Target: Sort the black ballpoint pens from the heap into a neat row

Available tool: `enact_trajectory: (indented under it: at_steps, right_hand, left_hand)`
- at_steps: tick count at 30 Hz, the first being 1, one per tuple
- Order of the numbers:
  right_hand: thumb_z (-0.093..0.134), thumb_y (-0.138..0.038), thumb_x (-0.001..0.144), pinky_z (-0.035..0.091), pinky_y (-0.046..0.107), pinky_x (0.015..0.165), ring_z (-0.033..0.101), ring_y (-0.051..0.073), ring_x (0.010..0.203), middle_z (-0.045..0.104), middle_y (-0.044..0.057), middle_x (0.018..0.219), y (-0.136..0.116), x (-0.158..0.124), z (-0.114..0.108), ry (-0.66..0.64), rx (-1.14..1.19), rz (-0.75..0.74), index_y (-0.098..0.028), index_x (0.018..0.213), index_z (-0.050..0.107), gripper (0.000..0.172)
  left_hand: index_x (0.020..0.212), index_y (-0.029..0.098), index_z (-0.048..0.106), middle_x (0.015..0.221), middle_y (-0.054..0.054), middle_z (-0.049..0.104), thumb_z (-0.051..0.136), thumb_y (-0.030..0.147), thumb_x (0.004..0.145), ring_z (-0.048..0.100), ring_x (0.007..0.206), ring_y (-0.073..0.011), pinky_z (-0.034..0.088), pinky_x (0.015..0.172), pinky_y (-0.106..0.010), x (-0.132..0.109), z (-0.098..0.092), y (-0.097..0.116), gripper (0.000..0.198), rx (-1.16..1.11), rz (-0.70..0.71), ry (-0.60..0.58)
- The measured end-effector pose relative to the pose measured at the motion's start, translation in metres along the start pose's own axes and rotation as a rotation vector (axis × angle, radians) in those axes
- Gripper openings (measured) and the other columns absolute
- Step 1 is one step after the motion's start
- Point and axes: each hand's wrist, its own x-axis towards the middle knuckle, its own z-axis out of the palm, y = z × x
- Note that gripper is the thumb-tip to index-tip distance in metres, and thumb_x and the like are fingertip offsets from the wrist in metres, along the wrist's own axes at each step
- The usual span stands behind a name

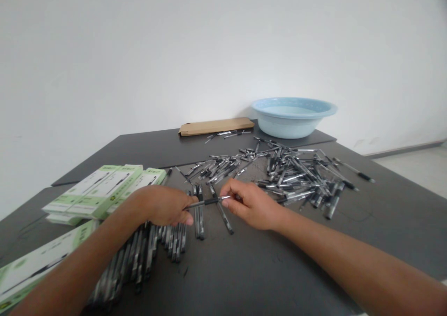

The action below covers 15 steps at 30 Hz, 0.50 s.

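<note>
Between my two hands a pen (210,201) with a black grip lies nearly level, its bare tip to the right. My left hand (166,206) is closed on the barrel end. At the tip, my right hand (249,205) pinches with thumb and forefinger; whatever it holds there is mostly covered by the fingers. Just below the held pen, a few loose pens (226,219) lie on the table. Under and beside my left forearm, capped pens (146,255) are lined up in a row, partly hidden by the arm.
A heap of jumbled pens and parts (296,174) spreads across the middle and right of the dark table (230,279). Green-and-white pen boxes (101,190) are stacked at left. A light blue basin (293,120) and a flat brown cardboard piece (216,126) stand at the back, near the wall.
</note>
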Motion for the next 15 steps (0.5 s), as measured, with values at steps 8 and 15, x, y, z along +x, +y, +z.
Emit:
enact_trajectory:
  at_steps: [8, 15]
  right_hand:
    - [0.060, -0.026, 0.091, 0.036, 0.024, 0.061, 0.053, 0.012, 0.065, 0.056, -0.003, 0.074, 0.0003, -0.0009, 0.0000, 0.004, 0.014, 0.012, -0.020, 0.100, 0.054, 0.013]
    - [0.058, -0.021, 0.089, 0.037, 0.024, 0.062, 0.053, 0.013, 0.067, 0.056, -0.003, 0.075, 0.0007, 0.0001, 0.0012, 0.015, -0.030, 0.006, -0.020, 0.095, 0.054, 0.006]
  left_hand:
    - [0.134, 0.018, 0.057, 0.098, -0.014, 0.077, 0.049, 0.037, 0.091, 0.070, 0.089, -0.0331, 0.050, 0.072, -0.036, -0.0012, -0.0054, 0.0052, 0.048, -0.010, -0.025, -0.070]
    - [0.128, 0.021, 0.062, 0.092, -0.011, 0.077, 0.051, 0.038, 0.090, 0.071, 0.082, -0.0309, 0.050, 0.068, -0.033, 0.0011, -0.0001, -0.0001, 0.043, -0.052, 0.004, -0.030]
